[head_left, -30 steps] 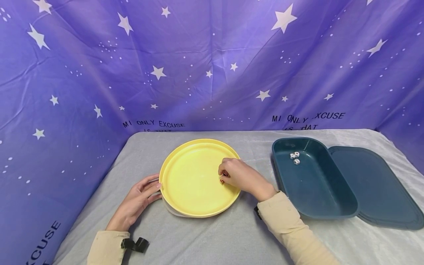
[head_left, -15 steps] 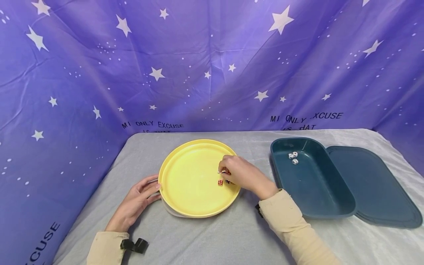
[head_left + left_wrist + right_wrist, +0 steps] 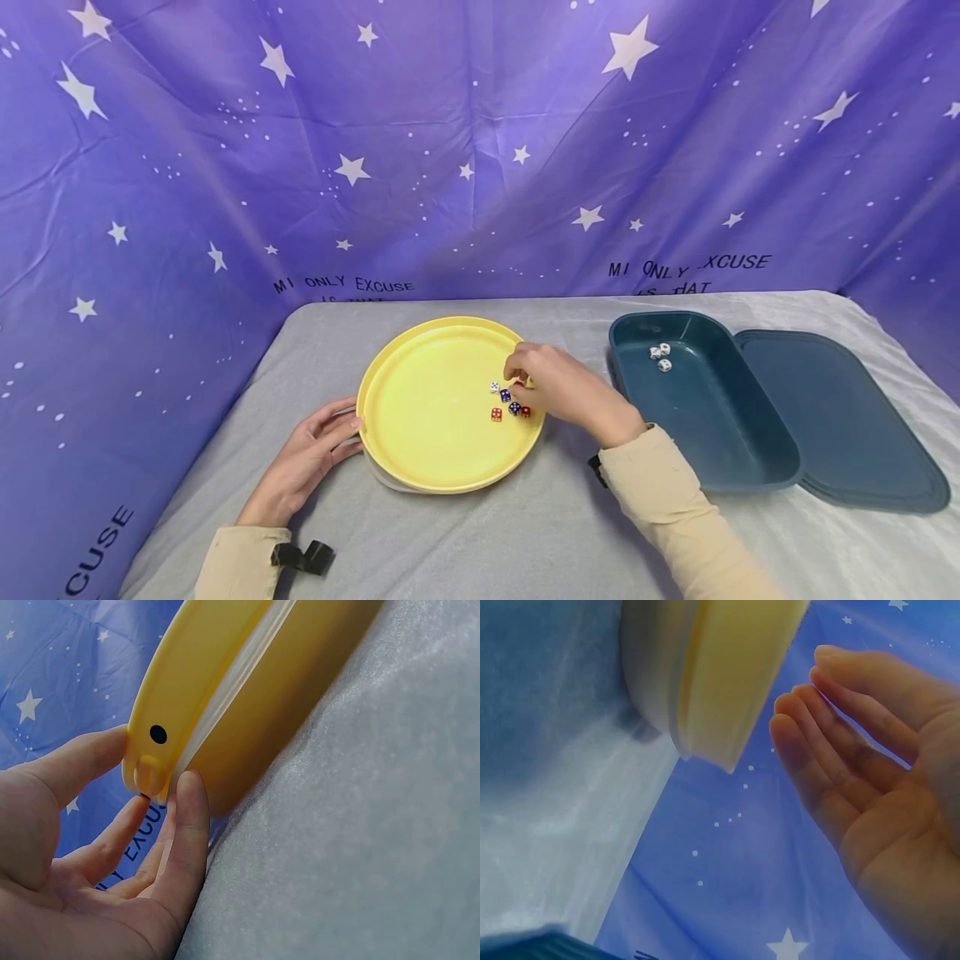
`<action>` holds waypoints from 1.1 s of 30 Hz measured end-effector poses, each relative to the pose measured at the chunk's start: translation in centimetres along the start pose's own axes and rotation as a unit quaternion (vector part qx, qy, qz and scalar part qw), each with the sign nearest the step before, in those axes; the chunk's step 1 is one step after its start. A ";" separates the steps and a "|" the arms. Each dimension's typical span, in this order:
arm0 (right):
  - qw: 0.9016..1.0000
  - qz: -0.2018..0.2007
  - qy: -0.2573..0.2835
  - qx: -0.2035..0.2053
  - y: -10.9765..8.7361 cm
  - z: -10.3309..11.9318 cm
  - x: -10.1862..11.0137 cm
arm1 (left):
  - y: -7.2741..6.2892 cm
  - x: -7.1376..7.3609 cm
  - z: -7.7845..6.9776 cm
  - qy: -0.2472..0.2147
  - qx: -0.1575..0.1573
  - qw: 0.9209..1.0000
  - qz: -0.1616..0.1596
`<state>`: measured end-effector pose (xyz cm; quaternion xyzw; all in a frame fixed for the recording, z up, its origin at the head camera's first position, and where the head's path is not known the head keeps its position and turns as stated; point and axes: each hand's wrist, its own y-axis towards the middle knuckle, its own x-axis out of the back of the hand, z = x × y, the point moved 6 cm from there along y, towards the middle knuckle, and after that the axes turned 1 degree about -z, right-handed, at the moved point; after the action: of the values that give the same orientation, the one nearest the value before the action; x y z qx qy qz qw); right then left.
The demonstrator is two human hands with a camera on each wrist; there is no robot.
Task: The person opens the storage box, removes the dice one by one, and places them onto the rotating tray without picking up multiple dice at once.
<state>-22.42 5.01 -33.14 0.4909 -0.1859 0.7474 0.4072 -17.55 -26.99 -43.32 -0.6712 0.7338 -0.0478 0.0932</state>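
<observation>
A round yellow container [image 3: 420, 400] with a shallow, rimmed top stands on the left-middle of the table. My left hand [image 3: 311, 454] grips its left edge, the thumb at the rim and the fingers against the side. In the left wrist view that edge carries a black dot and a small yellow tab. Several small dice lie on its right part: a white die [image 3: 494, 387], blue dice [image 3: 506, 396] and red dice [image 3: 497, 414]. My right hand [image 3: 562, 387] hovers over that side, fingers loosely bent, nothing visible between them in the right wrist view; it partly covers a red die.
To the right is a deep teal box [image 3: 720, 425] with a few white dice [image 3: 664, 365] inside. Its flat teal lid [image 3: 855, 417] lies beside it. A grey cloth [image 3: 450, 542] covers the table; a starry purple curtain [image 3: 450, 125] hangs behind.
My right hand has moved slightly right and back, uncovering white, blue and red dice that were mostly hidden beneath it. The left hand keeps its place at the edge.
</observation>
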 end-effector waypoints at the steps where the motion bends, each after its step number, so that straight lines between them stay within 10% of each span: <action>1: 1.000 0.002 0.004 -0.005 0.0 -0.1 0.1 | 0.0 0.0 0.0 0.000 0.000 1.000 0.000; 33: 0.998 -0.052 -0.029 -0.021 -1.9 -2.5 3.8 | 0.0 -0.1 0.0 0.001 -0.001 1.000 0.005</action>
<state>-23.04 9.46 -31.14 0.5126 -0.1878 0.7068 0.4499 -17.55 -26.92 -43.31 -0.6677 0.7372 -0.0477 0.0921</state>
